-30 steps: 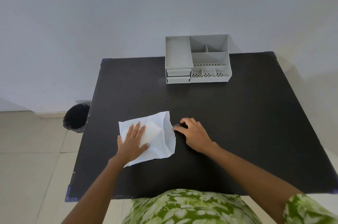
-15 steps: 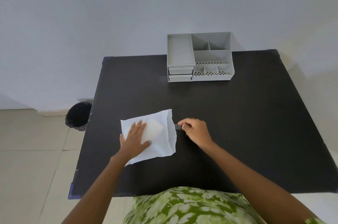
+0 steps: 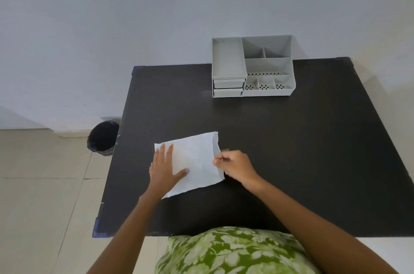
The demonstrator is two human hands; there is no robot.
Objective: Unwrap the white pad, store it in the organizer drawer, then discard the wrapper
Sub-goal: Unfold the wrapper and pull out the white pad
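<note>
Task barely started: the flat white paper wrapper lies on the near-left of the black worktop, pad presumably inside, not visible. Left hand is spread flat, fingers apart, pinning the wrapper's left end; right hand has its grip pinched together at the wrapper's right edge, likely about to open it. All left to do: extract pad, open a drawer of the grey plastic desk organizer at the far side, store it, drop wrapper in the black floor bin left of the worktop.
</note>
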